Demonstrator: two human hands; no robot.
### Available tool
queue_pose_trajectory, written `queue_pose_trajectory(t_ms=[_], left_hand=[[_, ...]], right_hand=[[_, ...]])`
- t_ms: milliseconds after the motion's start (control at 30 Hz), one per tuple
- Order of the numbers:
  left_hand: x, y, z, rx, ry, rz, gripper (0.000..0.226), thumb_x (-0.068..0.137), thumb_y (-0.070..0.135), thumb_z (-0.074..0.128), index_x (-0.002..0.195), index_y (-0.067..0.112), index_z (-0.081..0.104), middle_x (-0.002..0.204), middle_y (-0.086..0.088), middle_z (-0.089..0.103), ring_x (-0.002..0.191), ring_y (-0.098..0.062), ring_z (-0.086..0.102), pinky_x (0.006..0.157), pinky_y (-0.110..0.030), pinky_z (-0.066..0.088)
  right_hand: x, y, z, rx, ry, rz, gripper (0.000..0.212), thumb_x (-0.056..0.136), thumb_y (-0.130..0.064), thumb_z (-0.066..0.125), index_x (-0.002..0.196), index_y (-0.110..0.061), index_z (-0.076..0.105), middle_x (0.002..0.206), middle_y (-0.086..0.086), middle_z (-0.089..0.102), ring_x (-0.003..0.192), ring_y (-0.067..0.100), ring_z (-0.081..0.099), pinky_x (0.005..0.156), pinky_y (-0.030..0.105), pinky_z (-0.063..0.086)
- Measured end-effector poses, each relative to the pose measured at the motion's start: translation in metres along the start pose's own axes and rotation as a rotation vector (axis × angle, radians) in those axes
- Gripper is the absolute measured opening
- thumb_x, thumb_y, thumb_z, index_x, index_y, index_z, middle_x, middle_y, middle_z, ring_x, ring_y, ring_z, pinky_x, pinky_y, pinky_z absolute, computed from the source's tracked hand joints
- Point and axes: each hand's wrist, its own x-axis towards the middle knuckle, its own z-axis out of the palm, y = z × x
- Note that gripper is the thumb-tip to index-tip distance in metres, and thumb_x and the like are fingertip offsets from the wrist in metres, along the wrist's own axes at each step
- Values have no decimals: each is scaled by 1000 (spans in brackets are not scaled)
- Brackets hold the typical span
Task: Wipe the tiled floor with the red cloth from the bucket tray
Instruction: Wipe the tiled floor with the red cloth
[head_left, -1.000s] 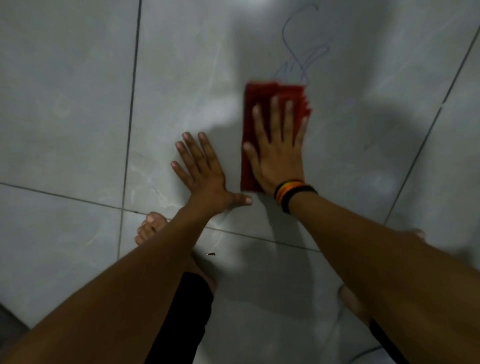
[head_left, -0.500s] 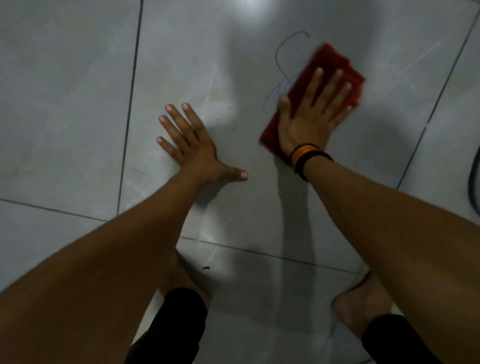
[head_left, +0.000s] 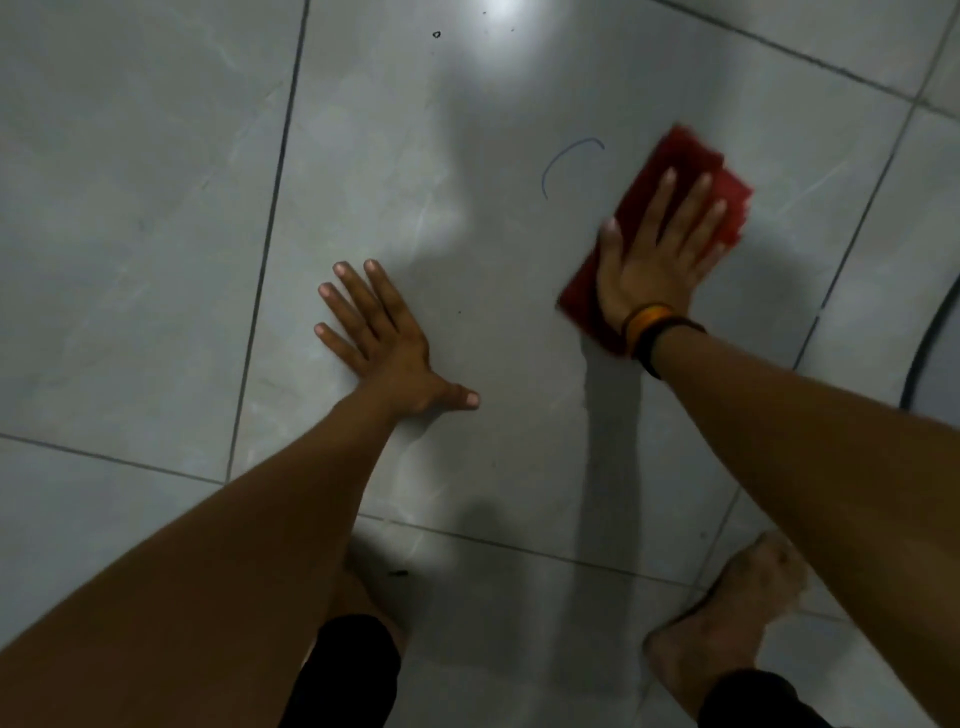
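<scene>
The red cloth (head_left: 691, 161) lies flat on the grey tiled floor (head_left: 156, 208), right of centre. My right hand (head_left: 652, 260) presses down on it with the fingers spread, a banded wristlet at the wrist. My left hand (head_left: 382, 338) rests palm down on the tile to the left, fingers apart, holding nothing. A curved blue pen mark (head_left: 563, 156) shows on the tile just left of the cloth.
Dark grout lines cross the floor. My bare right foot (head_left: 727, 603) stands at the lower right and a knee in black shorts (head_left: 348, 670) is at the bottom. A dark curved rim (head_left: 930, 343) enters at the right edge. A small dark speck (head_left: 436, 34) lies far ahead.
My right hand has swept the cloth from just ahead of centre out to the right. Much of the blue scribble is gone; only a curved line stays. My left hand stays planted.
</scene>
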Motion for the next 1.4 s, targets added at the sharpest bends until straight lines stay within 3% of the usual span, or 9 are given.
queue_pose_trajectory(t_ms=[167, 300, 467, 633, 767, 900, 1100, 1300, 1400], left_hand=[[6, -9, 8, -10, -5, 32, 192, 32, 72, 94, 153, 5, -37, 161, -30, -42, 147, -55, -39, 104, -65, -34], [-1, -3, 1, -26, -32, 24, 190, 34, 69, 96, 154, 6, -38, 160, -29, -43, 147, -54, -40, 109, -70, -28], [1, -2, -1, -34, -83, 7, 191, 34, 69, 96, 152, 5, -40, 158, -27, -47, 146, -53, -43, 110, -73, -26], [9, -10, 5, -44, -84, 8, 195, 30, 74, 93, 143, 10, -52, 147, -18, -63, 136, -46, -57, 104, -68, -34], [11, -14, 15, -28, -42, 8, 195, 27, 79, 89, 143, 14, -53, 145, -12, -66, 134, -40, -62, 102, -62, -41], [8, -12, 14, -21, -26, -13, 196, 24, 77, 91, 147, 15, -50, 153, -14, -58, 141, -41, -54, 102, -59, -45], [3, -9, 8, -31, -52, -13, 195, 27, 72, 94, 152, 12, -42, 159, -19, -49, 145, -46, -47, 105, -64, -39], [-1, -7, 8, -6, -28, 20, 190, 34, 74, 92, 153, 5, -39, 160, -28, -44, 146, -55, -40, 101, -65, -35], [1, -10, 11, 17, 19, 53, 188, 36, 73, 94, 155, 2, -33, 161, -31, -40, 147, -57, -38, 106, -68, -30]], right_hand=[[22, -108, 17, -122, 120, -377, 73, 102, -59, 23, 164, -20, 17, 171, 17, 10, 157, 44, 6, 123, 66, 0], [-37, -55, 23, -259, -86, -885, 70, 104, -57, 30, 164, -26, 13, 172, 10, 7, 159, 36, 3, 124, 64, 9], [-18, 4, 1, -190, -48, -387, 73, 103, -59, 30, 164, -26, 8, 173, 8, 0, 159, 34, -2, 125, 63, 3], [86, -126, -11, 19, 145, -37, 78, 100, -61, 24, 164, -21, 7, 172, 13, 0, 158, 39, -3, 122, 67, 0], [95, -212, 0, -79, 119, -386, 76, 100, -61, 22, 164, -23, 9, 172, 13, 3, 158, 40, 0, 124, 65, -2], [42, -176, 13, -228, -10, -906, 71, 102, -57, 27, 164, -24, 13, 172, 12, 7, 158, 39, 4, 125, 64, 3], [-70, -25, 31, -169, -22, -449, 71, 105, -58, 30, 164, -23, 11, 172, 12, 2, 159, 37, -2, 126, 61, -2], [-89, -34, 50, -217, -120, -991, 62, 105, -48, 34, 162, -28, 24, 171, 8, 15, 158, 36, 9, 123, 66, 11], [-47, -51, 42, -205, -47, -916, 60, 106, -50, 29, 162, -31, 21, 171, 5, 17, 158, 33, 12, 124, 64, 10]])
